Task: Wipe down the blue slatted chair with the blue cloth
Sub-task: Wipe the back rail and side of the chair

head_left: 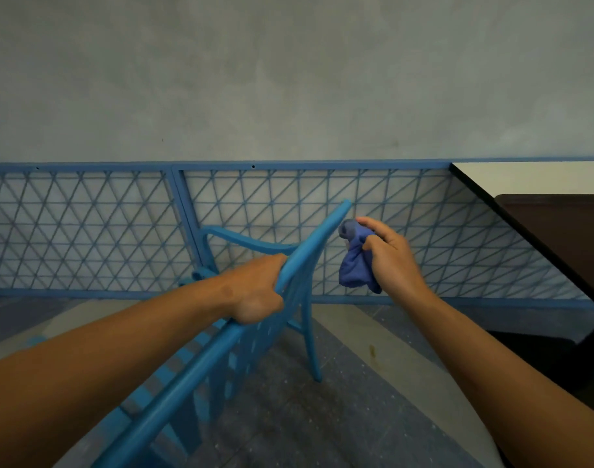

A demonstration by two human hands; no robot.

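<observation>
The blue slatted chair [241,336] stands on the floor, its top rail running from lower left up to upper right. The left hand [258,292] grips this rail. The right hand [390,258] clutches the bunched blue cloth [354,265] just right of the rail's far end, nearest it.
</observation>
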